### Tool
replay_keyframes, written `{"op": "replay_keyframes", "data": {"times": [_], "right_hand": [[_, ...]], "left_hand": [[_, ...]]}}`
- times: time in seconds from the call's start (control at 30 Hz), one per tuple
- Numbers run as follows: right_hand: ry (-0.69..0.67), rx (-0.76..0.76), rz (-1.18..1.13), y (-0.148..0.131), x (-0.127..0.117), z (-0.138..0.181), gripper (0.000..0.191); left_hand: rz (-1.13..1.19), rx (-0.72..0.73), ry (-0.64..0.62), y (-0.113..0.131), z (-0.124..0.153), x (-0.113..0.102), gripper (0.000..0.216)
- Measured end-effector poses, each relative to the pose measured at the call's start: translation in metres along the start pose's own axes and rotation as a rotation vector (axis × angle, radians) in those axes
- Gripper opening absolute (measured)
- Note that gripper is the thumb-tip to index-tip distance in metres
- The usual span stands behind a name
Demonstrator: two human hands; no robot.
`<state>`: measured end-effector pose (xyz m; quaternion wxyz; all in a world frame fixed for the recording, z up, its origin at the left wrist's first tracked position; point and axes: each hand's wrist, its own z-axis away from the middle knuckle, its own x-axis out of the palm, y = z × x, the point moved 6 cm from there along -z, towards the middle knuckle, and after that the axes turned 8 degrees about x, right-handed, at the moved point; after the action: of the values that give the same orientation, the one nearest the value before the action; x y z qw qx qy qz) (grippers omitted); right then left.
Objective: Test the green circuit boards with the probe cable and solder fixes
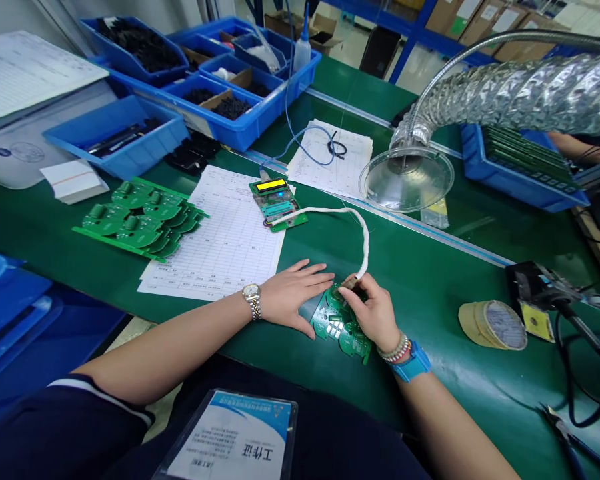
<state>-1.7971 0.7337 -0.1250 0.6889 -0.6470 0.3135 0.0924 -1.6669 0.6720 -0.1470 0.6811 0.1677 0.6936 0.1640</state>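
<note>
A green circuit board panel [334, 321] lies flat on the green bench in front of me. My left hand [294, 293] rests beside it, fingers stretched out, the tips touching its left edge. Between thumb and fingers, my right hand [373, 310] pinches a brownish probe connector [350, 283] over the board's upper part; its contact end is hidden. From that connector a white wrapped cable [364, 233] loops back to a small programmer board [276, 203] with a lit yellow display and a blue light. Printed sheets [225, 233] lie under part of the programmer.
Stacked circuit boards [140, 217] sit on the left. Blue parts bins [250, 120] stand behind. A silver fume duct [410, 173] hangs at the right, above a round tin [495, 325], a soldering iron stand [535, 293] and pliers [563, 433]. Another person's arm shows far right.
</note>
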Motion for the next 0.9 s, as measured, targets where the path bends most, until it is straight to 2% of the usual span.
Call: {"op": "replay_keyframes", "data": {"times": [0.9], "right_hand": [[0.014,-0.012,0.018,-0.002,-0.0002,0.0016,0.011]], "left_hand": [[0.005,0.01,0.03,-0.0015,0.0011,0.0027,0.096]]}}
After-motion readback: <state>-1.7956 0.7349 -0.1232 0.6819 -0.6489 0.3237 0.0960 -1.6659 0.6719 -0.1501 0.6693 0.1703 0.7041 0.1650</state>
